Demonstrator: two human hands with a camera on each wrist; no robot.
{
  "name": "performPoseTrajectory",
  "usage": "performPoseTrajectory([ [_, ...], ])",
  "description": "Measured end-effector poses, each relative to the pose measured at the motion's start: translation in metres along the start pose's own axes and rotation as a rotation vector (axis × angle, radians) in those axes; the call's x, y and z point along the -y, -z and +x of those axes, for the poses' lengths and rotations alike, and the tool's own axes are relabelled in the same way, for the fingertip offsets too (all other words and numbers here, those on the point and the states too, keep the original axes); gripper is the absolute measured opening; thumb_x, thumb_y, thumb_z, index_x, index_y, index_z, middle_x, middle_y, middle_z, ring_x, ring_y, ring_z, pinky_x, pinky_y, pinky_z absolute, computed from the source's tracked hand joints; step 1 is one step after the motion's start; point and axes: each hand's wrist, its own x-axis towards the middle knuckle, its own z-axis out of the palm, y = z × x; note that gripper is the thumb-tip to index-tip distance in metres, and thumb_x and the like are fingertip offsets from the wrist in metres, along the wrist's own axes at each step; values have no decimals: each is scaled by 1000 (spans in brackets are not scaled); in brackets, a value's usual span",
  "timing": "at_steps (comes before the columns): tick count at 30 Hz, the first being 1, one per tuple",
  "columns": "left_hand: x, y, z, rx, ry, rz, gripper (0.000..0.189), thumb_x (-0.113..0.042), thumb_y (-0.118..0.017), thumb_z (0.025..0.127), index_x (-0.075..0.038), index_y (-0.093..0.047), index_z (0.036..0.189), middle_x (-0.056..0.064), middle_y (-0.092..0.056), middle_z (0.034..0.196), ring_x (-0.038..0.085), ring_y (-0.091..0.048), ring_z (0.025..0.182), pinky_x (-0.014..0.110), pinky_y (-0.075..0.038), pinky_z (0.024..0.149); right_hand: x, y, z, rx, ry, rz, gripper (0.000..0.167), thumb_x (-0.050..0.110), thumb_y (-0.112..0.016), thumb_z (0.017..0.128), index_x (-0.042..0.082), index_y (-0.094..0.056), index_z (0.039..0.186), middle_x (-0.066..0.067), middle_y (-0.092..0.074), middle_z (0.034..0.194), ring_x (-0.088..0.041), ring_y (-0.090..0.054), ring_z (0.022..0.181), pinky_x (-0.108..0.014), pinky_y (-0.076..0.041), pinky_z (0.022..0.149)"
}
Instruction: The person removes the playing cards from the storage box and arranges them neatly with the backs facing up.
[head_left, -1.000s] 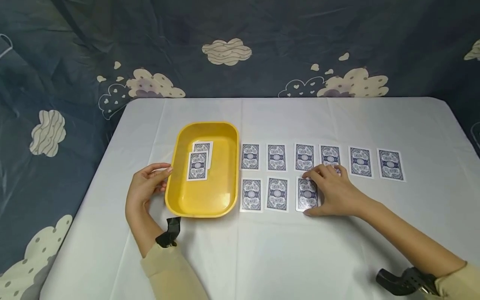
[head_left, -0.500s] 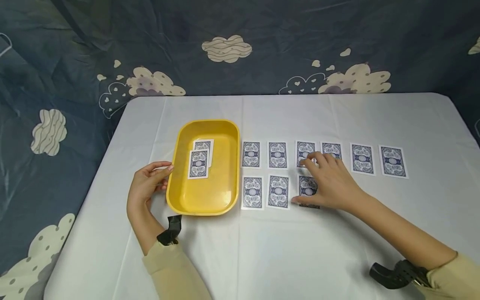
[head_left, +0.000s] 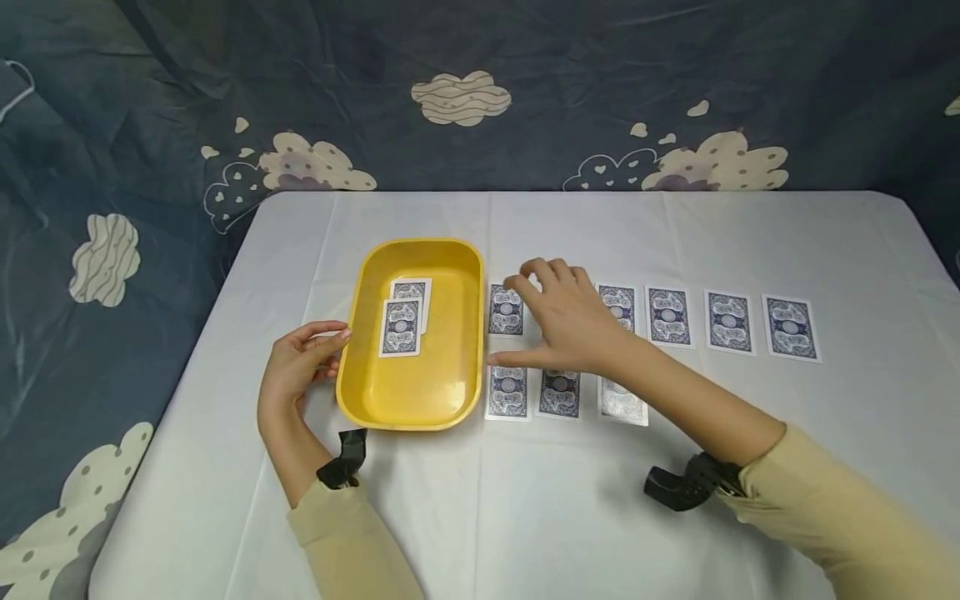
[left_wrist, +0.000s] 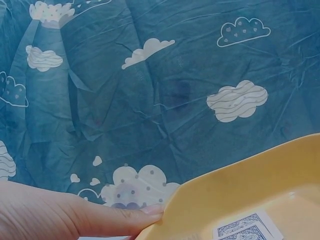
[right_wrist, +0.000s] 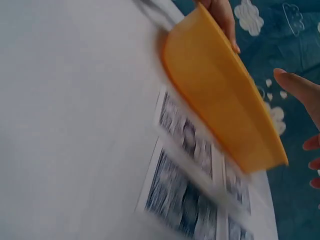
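Note:
At its left side, my left hand point(head_left: 298, 367) pinches the rim of a yellow plastic tray point(head_left: 408, 392), thumb against the edge. Two blue-backed playing cards point(head_left: 401, 327) overlap face down inside the tray. My right hand point(head_left: 566, 321) hovers over the laid-out cards just right of the tray, thumb and fingers spread apart. Nothing shows between them in the right wrist view. Beneath it, a near row has a left card point(head_left: 508, 393), a middle card point(head_left: 559, 395) and a glossy right card point(head_left: 622, 403). One far-row card is mostly hidden by this hand.
The far row of face-down cards includes one at its left end point(head_left: 506, 312) and one at its right end point(head_left: 793, 330). A white cloth covers the table point(head_left: 555, 517). Behind it hangs a dark blue cloud-print curtain point(head_left: 337, 75).
My right hand has moved left from the near row's rightmost card, which still lies there, slightly shifted, to beside the tray. My left hand and the tray stay in place.

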Motion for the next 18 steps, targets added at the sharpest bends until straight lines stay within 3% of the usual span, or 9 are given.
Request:
performPoseTrajectory([
  [9,-1,0,2,9,-11,12,35,-27,-72,80,-8,-59,106,-8,-62,65,5,-50,47,17,-49,50,48,-25,58,47,174,77,85,80,-49,68,17,-48,125,-6,-45,119,-26,-39,108,-43,-32,92],
  [18,1,2,5,0,-23,23,35,-28,-71,81,-8,-59,108,-9,-62,64,5,-50,48,17,-49,50,78,-59,99,144,208,69,83,80,-46,71,20,-47,130,-4,-45,122,-24,-37,113,-42,-32,95],
])
